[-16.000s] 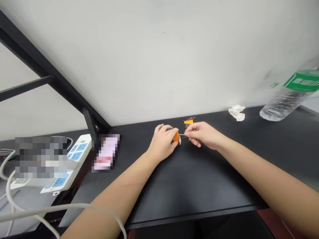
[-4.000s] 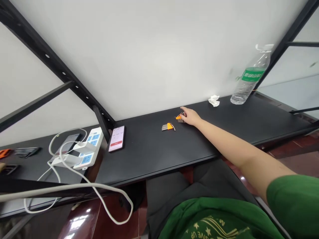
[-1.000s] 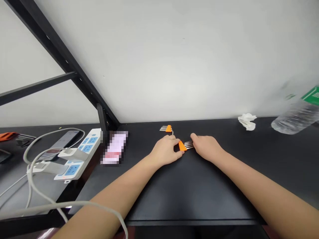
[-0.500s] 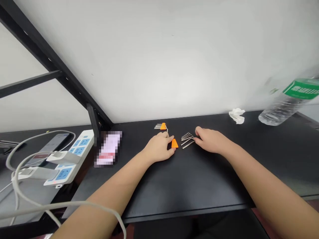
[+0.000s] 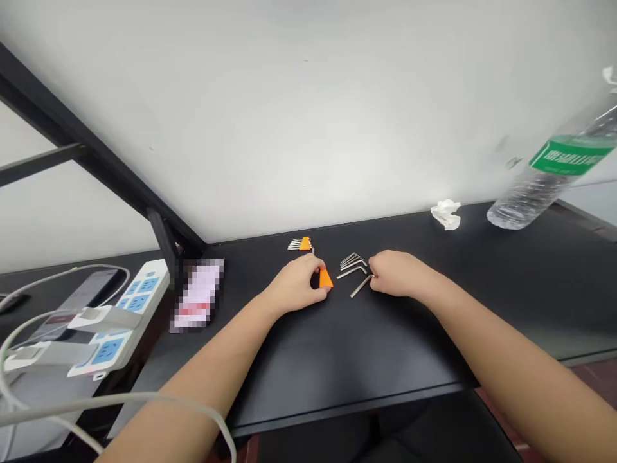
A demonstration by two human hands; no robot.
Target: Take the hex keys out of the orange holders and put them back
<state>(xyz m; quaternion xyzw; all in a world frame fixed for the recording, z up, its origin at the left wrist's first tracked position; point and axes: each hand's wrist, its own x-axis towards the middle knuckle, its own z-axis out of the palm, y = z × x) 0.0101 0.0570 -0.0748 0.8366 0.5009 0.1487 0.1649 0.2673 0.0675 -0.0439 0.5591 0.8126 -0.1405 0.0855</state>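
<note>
My left hand (image 5: pixel 295 284) grips an orange plastic hex key holder (image 5: pixel 325 279) between thumb and fingers, low over the black table. A metal hex key (image 5: pixel 360 287) is pinched at its bent end by my right hand (image 5: pixel 396 272); its long arm points left and toward me. Between the hands several loose L-shaped hex keys (image 5: pixel 353 271) lie side by side. Behind my left hand rests a second orange holder (image 5: pixel 305 244) with several hex keys fitted in it. My right fingertips are partly hidden from view.
On the left are a blurred-out pink rectangle (image 5: pixel 200 292), a white power strip (image 5: pixel 139 299) with plugs and cables, and a phone (image 5: pixel 77 302). A black frame (image 5: pixel 116 183) rises there. Crumpled tissue (image 5: pixel 446 214) and a plastic bottle (image 5: pixel 535 186) stand near the wall on the right.
My right fingers have closed on one hex key and drawn it slightly apart from the others. My left hand keeps hold of the orange holder. The whole view has shifted a little.
</note>
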